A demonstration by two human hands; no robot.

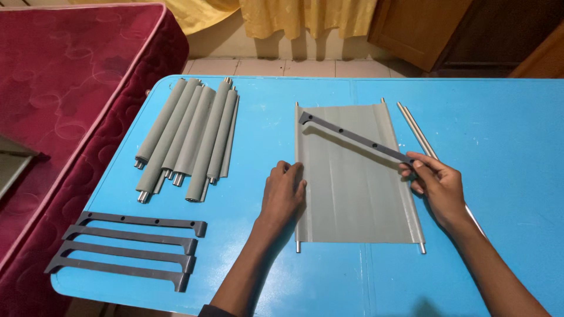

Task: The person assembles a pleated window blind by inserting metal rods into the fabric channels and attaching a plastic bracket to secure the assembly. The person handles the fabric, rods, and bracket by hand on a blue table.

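A grey fabric panel [352, 194] with a metal rod in each long edge lies flat on the blue table [499, 135]. My left hand [283, 194] rests flat on the table, fingertips touching the panel's left edge. My right hand [437, 185] grips one end of a dark grey plastic bracket bar [352, 138] with holes. The bar slants across the panel's upper part, its far end near the top left corner.
Several rolled grey fabric tubes with rods [188, 138] lie at the table's back left. Several more dark bracket bars [126, 249] sit at the front left. Two loose metal rods [416, 129] lie right of the panel. A maroon mattress [64, 100] borders the left.
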